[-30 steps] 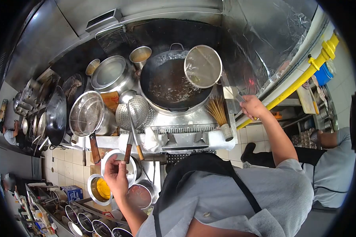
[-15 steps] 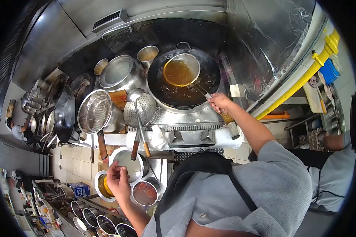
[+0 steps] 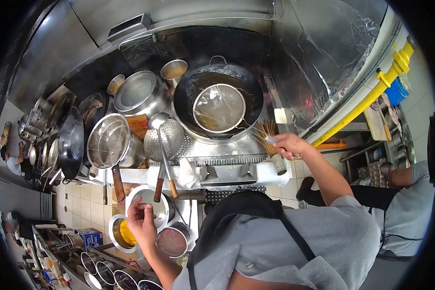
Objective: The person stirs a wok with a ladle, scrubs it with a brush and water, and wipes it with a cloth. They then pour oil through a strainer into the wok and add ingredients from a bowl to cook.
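Centrally, the strainer [image 3: 220, 107] lies tilted within the wok [image 3: 182, 104], its handle [image 3: 271, 139] firmly enclosed by the right hand [image 3: 293, 146]; a steady wrist best controls drips. The left hand [image 3: 142, 221], loosely curled, appears empty. Surroundings: steel range [image 3: 212, 151], tiled floor [image 3: 92, 205].

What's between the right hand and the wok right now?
The head view shows the handle of the strainer running from the right hand toward the wok, with the brush partly behind it.

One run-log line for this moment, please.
right hand: gripping strainer by handle | strainer: over wok, contact unclear | left hand: curled near round bowl
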Demonstrator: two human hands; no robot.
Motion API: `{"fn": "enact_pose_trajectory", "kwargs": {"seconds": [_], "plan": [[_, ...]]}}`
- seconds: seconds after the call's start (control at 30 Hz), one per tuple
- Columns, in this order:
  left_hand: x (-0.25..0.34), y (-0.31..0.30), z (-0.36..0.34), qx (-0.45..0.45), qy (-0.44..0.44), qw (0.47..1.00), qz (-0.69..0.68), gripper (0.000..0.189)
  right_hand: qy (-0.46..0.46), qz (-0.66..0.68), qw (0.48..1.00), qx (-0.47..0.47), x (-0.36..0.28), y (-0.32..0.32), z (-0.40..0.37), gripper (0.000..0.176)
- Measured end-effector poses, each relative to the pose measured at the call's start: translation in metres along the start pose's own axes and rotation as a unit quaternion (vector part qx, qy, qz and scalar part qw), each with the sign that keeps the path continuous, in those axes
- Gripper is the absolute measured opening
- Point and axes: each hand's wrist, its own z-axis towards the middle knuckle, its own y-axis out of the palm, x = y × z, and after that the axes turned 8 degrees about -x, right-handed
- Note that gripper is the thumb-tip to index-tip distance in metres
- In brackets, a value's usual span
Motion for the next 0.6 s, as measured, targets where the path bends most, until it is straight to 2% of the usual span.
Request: {"fn": "enact_pose_trajectory", "kwargs": {"seconds": [0.2,0.27,0.3,0.33,0.37,0.43,0.47,0.53,0.57,0.6], "plan": [[-0.001,0.007,0.009,-0.023,-0.003,0.999,-0.031,0.031,0.003,-0.059,0.994,0.095,-0.016,-0.018,-0.048,0.010],[0.000,0.008,0.010,-0.021,-0.004,0.999,-0.028,0.032,-0.033,-0.120,0.973,0.194,-0.024,-0.018,-0.053,0.016],[0.001,0.008,0.010,-0.019,-0.005,0.999,-0.025,0.033,-0.016,-0.198,0.962,0.188,-0.019,-0.039,-0.043,0.026],[0.000,0.008,0.011,-0.020,-0.004,0.999,-0.024,0.033,-0.017,-0.197,0.962,0.188,-0.016,-0.045,-0.029,0.026],[-0.001,0.008,0.011,-0.020,-0.004,0.999,-0.026,0.033,-0.060,-0.331,0.904,0.265,-0.012,-0.049,-0.016,0.028],[-0.001,0.009,0.010,-0.020,-0.004,0.999,-0.026,0.034,-0.102,-0.456,0.819,0.332,0.010,-0.069,0.031,0.031],[0.000,0.009,0.009,-0.021,-0.003,0.999,-0.026,0.033,-0.200,-0.497,0.750,0.388,0.028,-0.084,0.070,0.026],[0.002,0.007,0.006,-0.018,-0.004,1.000,-0.023,0.033,-0.105,-0.394,0.839,0.359,0.000,-0.048,0.073,0.024],[0.003,0.006,0.004,-0.018,-0.002,1.000,-0.024,0.032,-0.110,-0.365,0.880,0.282,0.026,-0.072,0.116,0.027],[0.005,0.004,0.003,-0.018,0.000,1.000,-0.024,0.032,-0.104,-0.281,0.924,0.239,0.026,-0.067,0.128,0.029]]}}
